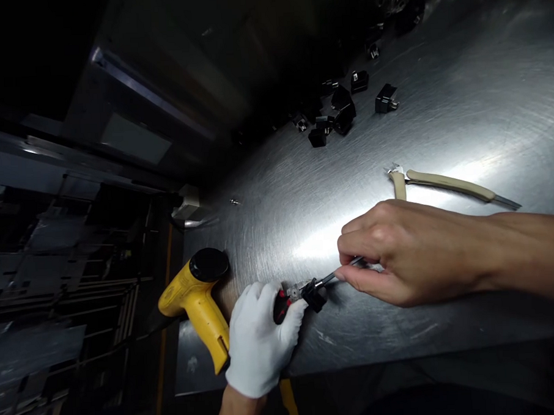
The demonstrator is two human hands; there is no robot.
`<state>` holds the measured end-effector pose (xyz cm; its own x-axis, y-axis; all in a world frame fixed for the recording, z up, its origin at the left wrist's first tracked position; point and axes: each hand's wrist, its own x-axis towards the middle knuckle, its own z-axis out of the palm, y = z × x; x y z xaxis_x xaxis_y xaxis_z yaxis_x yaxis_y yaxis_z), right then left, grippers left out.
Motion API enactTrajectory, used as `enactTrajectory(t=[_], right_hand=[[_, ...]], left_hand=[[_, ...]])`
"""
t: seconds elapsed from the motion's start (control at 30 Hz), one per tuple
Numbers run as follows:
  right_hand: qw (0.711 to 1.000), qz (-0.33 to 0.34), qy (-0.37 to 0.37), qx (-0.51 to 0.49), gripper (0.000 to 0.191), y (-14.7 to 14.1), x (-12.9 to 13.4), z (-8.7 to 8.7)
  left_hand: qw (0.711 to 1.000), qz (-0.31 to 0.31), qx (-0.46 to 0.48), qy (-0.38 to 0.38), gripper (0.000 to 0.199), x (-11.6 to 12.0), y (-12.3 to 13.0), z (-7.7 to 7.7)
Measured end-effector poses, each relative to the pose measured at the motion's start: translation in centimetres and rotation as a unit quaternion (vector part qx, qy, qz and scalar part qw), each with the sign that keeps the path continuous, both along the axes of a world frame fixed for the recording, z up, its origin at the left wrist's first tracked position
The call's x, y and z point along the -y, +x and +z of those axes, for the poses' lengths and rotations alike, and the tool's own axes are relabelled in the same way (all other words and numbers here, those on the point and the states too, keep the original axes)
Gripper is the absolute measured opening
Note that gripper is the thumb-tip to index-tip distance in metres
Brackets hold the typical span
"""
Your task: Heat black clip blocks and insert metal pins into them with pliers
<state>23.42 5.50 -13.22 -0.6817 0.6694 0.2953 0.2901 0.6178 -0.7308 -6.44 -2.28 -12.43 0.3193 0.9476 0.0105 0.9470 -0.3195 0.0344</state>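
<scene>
My left hand (259, 337), in a white glove, is closed around a tool with red and black handles (281, 306), which looks like pliers. At its metal jaws sits a small black plastic part (314, 297), just beyond my gloved thumb. My bare right hand (389, 257) pinches a thin grey metal rod-like tool (330, 278). The tip of that rod meets the black part; how far it goes in I cannot tell. My right fingers hide the rod's other end. Cutting pliers with beige handles (450, 184) lie just beyond my right hand, one handle partly covered by it.
A yellow barcode scanner-shaped device (201, 302) lies left of my gloved hand. Several black plug-like parts (341, 110) are scattered at the back of the metal table (269, 232). A tiny metal piece (234, 202) lies near a pale box (189, 202). The table's front edge runs below my hands.
</scene>
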Motion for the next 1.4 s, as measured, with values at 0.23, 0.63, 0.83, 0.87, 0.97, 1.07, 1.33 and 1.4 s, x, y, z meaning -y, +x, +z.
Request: enactTrajectory(t=[0.23,0.63,0.83,0.87,0.97,1.07,1.33,1.4], right_hand=[[1.000,0.024,-0.004,0.004,0.027,0.3,0.0,0.3],[0.997,0.067,-0.040,0.004,0.020,0.7,-0.2,0.3],[0.996,0.077,-0.034,0.002,0.019,0.7,-0.3,0.5],[0.996,0.082,-0.034,-0.001,0.020,0.7,-0.3,0.5],[0.995,0.096,-0.039,-0.005,0.020,0.8,-0.3,0.6],[0.994,0.100,-0.033,-0.006,0.021,0.9,-0.3,0.7],[0.990,0.138,-0.028,0.000,0.028,0.8,-0.8,1.0],[0.987,0.156,-0.027,0.001,0.029,0.8,-0.9,1.0]], left_hand=[[0.999,-0.026,0.026,0.004,0.026,0.1,-0.5,-0.2],[0.995,-0.099,0.022,0.020,0.024,-0.4,-0.6,0.3],[0.993,-0.119,0.008,0.009,0.025,-0.6,-0.4,0.4],[0.992,-0.122,0.008,0.008,0.026,-0.7,-0.5,0.4],[0.991,-0.135,0.012,0.005,0.029,-0.8,-0.6,0.4],[0.989,-0.146,0.018,0.004,0.033,-1.0,-0.7,0.4],[0.985,-0.172,0.015,0.007,0.038,-1.5,-0.7,0.5],[0.983,-0.182,0.014,0.006,0.038,-1.6,-0.7,0.4]])
